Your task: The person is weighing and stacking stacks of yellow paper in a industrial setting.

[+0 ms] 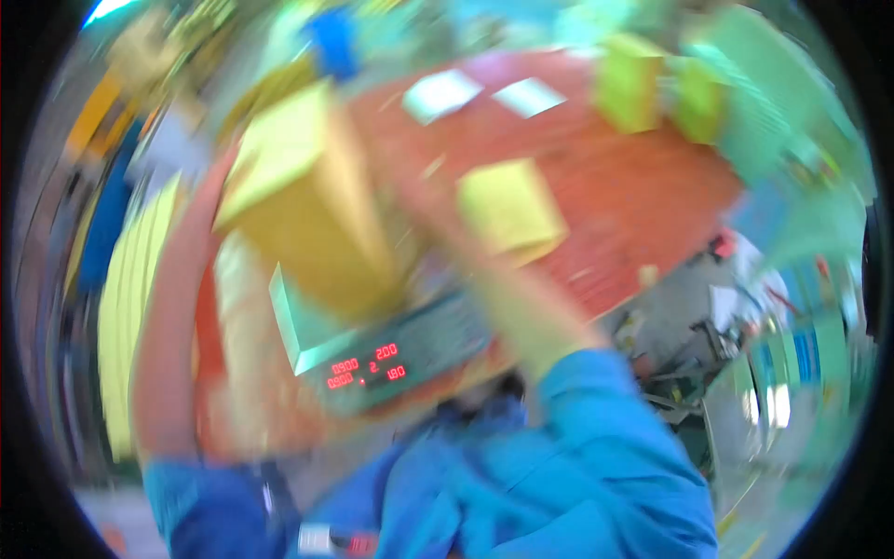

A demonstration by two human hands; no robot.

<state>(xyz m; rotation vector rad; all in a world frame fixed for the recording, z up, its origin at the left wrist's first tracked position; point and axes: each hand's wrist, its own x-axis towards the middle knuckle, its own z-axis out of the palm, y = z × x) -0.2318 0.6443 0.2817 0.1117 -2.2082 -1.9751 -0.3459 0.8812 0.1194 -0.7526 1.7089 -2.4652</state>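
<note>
A large yellow box [307, 205] stands tilted in the picture above the digital scale [447, 331], blurred by motion. My left hand [233, 158] reaches along the box's left side to its far end; its fingers are mostly hidden. Against the right side of the box lies my right hand [396, 172], smeared by motion. The two hands appear to hold the box between them. Red digits glow on the scale's front panel, and a pale green plate edge shows under the box. Just right of my right forearm sits a smaller yellow box [512, 210].
Two white sheets [529, 97] lie toward the far side of the red table [643, 205]. Two upright yellow boxes [630, 84] stand at its far right. Yellow stacked pieces [135, 307] are at the left. Green shelving or machinery [792, 121] is beyond the right edge.
</note>
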